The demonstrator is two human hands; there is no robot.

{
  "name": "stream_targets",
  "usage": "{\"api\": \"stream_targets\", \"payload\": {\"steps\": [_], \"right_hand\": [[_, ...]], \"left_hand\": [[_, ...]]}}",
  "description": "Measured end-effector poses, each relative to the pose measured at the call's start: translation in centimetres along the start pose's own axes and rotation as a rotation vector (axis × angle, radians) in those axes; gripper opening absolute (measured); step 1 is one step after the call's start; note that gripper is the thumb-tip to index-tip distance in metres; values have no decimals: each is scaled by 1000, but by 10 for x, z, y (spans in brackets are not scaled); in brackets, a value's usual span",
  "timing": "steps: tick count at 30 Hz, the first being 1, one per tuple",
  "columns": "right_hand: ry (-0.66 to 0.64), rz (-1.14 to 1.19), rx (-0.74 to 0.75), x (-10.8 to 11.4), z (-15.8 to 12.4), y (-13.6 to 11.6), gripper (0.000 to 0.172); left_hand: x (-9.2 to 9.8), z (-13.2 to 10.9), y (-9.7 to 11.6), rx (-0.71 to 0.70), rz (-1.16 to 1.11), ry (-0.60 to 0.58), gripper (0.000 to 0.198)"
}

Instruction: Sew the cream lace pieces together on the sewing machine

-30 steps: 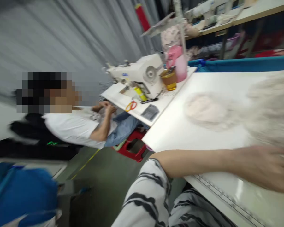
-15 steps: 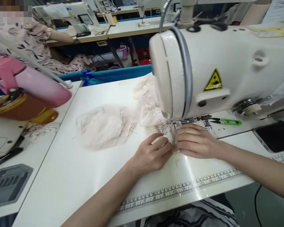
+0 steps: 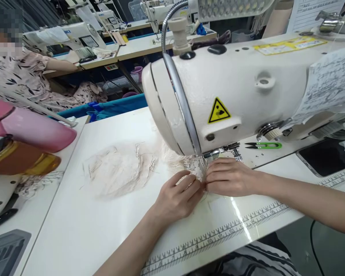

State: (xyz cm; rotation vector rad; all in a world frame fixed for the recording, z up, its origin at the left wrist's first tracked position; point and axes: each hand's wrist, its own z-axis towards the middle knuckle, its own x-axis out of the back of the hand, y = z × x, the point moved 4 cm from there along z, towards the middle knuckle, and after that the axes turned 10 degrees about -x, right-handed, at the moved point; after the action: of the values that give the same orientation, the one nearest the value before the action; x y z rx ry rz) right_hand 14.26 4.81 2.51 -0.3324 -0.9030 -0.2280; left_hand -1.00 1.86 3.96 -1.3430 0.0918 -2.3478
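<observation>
A pale lace fabric (image 3: 196,165) lies under the head of the white sewing machine (image 3: 247,84), near its needle area. My left hand (image 3: 179,195) is closed with its fingertips pinching the near edge of the lace. Beside it, my right hand (image 3: 230,177) rests with fingers stretched together, pressing the lace at its right side; the fingertips of both hands almost meet. The machine head hides the needle and part of the cloth. Further left, a loose heap of pale sheer fabric (image 3: 119,168) lies on the white table (image 3: 74,226).
Green thread snips (image 3: 266,145) and a dark-screened phone (image 3: 324,155) lie right of my hands. A printed ruler (image 3: 218,239) runs along the front edge. At left are a pink bottle (image 3: 40,126) and an amber container (image 3: 25,159). Another person (image 3: 25,80) sits beyond.
The view has shifted, so the machine and table appear further left and slightly lower. Both hands stay at the lace in nearly the same pose.
</observation>
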Motion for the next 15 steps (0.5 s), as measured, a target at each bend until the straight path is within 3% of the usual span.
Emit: {"api": "stream_targets", "payload": {"steps": [4,10,15], "right_hand": [[-8,-19,-19,-1,1,0,15],[9,-39,-29,-1,5,-1,17],[40,-66,2,-3,5,-3,17]], "left_hand": [[-5,0,-5,81,-108,-74,12],[-20,-6,-14,217,-164,-307,56],[-23,-11,-17,219,-102,-377,59]]}}
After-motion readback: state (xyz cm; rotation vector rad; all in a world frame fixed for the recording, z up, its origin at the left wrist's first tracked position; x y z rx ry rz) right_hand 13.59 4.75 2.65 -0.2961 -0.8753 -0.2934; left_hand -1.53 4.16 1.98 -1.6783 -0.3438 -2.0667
